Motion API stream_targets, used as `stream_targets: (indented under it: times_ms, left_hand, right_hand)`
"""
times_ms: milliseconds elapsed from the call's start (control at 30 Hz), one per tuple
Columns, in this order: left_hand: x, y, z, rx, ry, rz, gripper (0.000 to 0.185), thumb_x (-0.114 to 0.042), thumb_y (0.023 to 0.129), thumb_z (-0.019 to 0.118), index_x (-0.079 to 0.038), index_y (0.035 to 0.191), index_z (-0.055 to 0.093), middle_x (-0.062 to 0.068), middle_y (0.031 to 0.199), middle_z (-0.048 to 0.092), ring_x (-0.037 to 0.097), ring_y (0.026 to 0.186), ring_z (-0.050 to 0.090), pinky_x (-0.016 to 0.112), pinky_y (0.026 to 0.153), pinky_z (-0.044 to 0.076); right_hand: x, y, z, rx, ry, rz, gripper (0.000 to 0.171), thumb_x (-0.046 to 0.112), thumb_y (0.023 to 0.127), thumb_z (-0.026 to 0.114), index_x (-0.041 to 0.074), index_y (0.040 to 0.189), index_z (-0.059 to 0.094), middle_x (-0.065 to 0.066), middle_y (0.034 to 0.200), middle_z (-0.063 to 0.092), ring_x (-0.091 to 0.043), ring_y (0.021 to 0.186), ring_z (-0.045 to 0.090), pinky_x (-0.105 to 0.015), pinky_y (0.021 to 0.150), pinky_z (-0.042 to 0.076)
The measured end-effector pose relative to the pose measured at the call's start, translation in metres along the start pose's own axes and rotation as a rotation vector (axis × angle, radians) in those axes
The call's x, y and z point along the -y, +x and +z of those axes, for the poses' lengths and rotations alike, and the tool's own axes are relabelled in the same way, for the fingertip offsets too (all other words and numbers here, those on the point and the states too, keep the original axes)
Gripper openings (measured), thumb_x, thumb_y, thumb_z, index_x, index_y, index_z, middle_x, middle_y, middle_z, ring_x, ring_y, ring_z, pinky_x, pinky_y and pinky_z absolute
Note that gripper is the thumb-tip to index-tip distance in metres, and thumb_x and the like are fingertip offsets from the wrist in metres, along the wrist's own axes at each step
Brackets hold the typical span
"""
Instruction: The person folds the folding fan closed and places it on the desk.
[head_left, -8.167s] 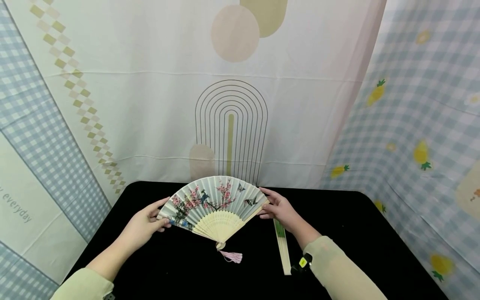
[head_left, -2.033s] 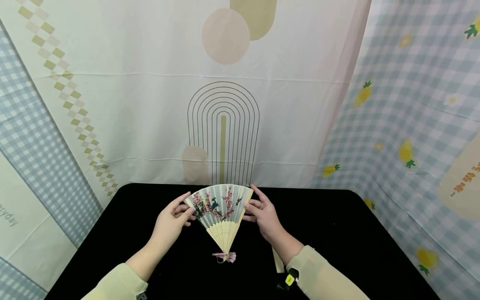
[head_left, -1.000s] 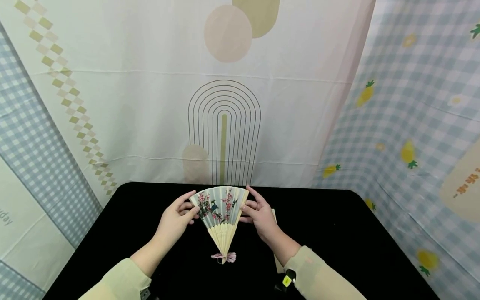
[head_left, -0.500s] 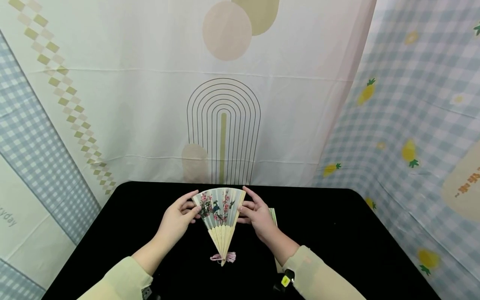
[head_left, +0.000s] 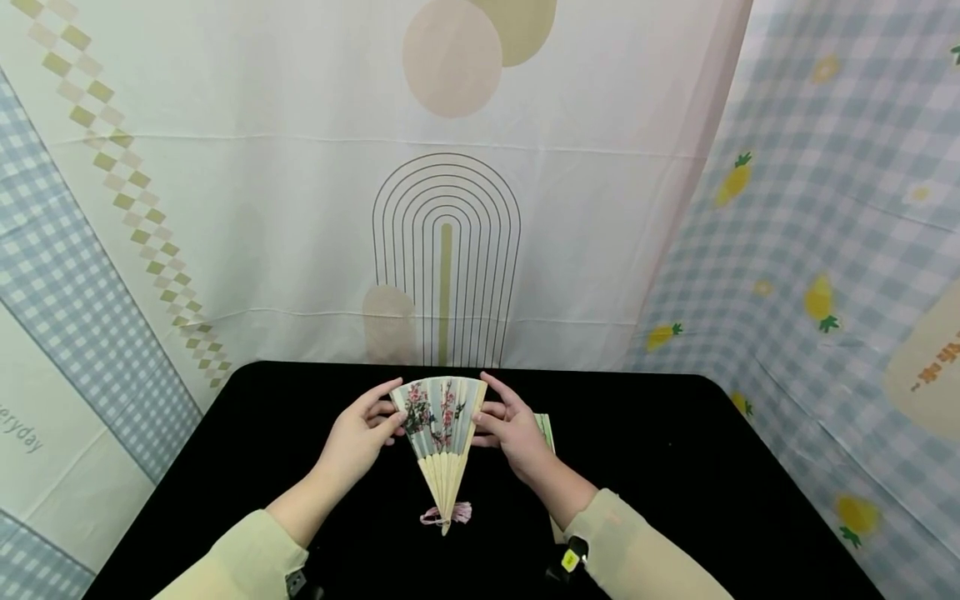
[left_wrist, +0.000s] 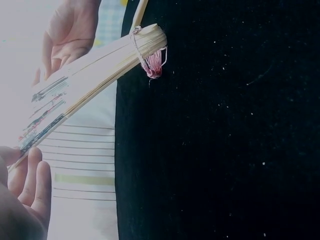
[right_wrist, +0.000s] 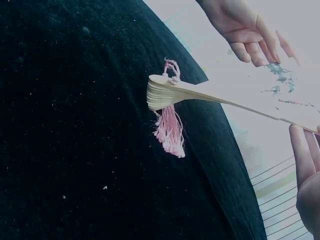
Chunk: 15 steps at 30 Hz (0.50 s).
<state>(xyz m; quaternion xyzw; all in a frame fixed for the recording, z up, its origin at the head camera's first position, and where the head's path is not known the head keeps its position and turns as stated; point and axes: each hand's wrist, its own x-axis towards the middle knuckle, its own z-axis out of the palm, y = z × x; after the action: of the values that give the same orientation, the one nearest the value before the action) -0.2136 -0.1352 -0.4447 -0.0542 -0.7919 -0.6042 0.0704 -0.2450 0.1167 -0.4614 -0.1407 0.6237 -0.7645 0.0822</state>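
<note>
A folding fan (head_left: 442,429) is held partly spread over the black table, its pale ribs pointing down toward me. Pink blossoms and a bird are printed on its grey-white leaf. My left hand (head_left: 354,437) pinches the upper left edge, thumb in front and fingers behind. On the opposite side, my right hand (head_left: 521,437) grips the outer rib near the top. From the pivot end hangs a pink tassel (head_left: 462,512), which also shows in the right wrist view below the stacked ribs (right_wrist: 160,93). In the left wrist view the leaf (left_wrist: 50,100) is washed out by glare.
A second, slim folded fan (head_left: 544,427) with a green print lies on the black table (head_left: 660,500), mostly hidden behind my right hand and forearm. A pale patterned curtain (head_left: 585,250) hangs behind the table, with a checked pineapple cloth (head_left: 787,217) at the right.
The fan has folded from a wide spread to a narrow wedge as both hands have come toward each other. More of the second fan's top now shows beside my right hand.
</note>
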Motion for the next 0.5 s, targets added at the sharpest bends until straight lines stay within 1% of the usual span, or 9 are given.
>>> stream_targets:
  times_ms: [200,333,500]
  left_hand:
    - [-0.0022,0.0001,0.0023,0.016,0.032,-0.014,0.056,-0.005,0.095,0.066,-0.022,0.146,0.05,0.01,0.1,0.069,0.021,0.079,0.068,0.03,0.065,0.057]
    - [-0.0044,-0.0002,0.0037,0.024,0.031,-0.009,0.056,-0.005,0.095,0.066,-0.022,0.146,0.05,0.01,0.101,0.069,0.021,0.079,0.068,0.029,0.065,0.057]
    - [-0.0058,-0.0014,0.0057,0.036,0.041,-0.012,0.056,-0.005,0.095,0.066,-0.025,0.146,0.051,0.009,0.101,0.069,0.021,0.079,0.068,0.029,0.065,0.057]
  right_hand:
    - [0.0008,-0.0017,-0.0004,0.015,-0.009,0.013,0.069,-0.003,0.096,0.061,0.027,0.153,0.037,-0.01,0.108,0.07,-0.021,0.087,0.072,-0.042,0.074,0.061]
    - [0.0012,-0.0026,-0.0013,0.028,-0.018,0.021,0.068,-0.001,0.096,0.062,0.028,0.153,0.038,-0.007,0.106,0.07,-0.021,0.088,0.072,-0.042,0.075,0.06]
    - [0.0016,-0.0038,-0.0011,0.032,-0.025,0.022,0.068,0.0,0.096,0.062,0.027,0.153,0.037,-0.004,0.102,0.07,-0.02,0.087,0.071,-0.041,0.075,0.061]
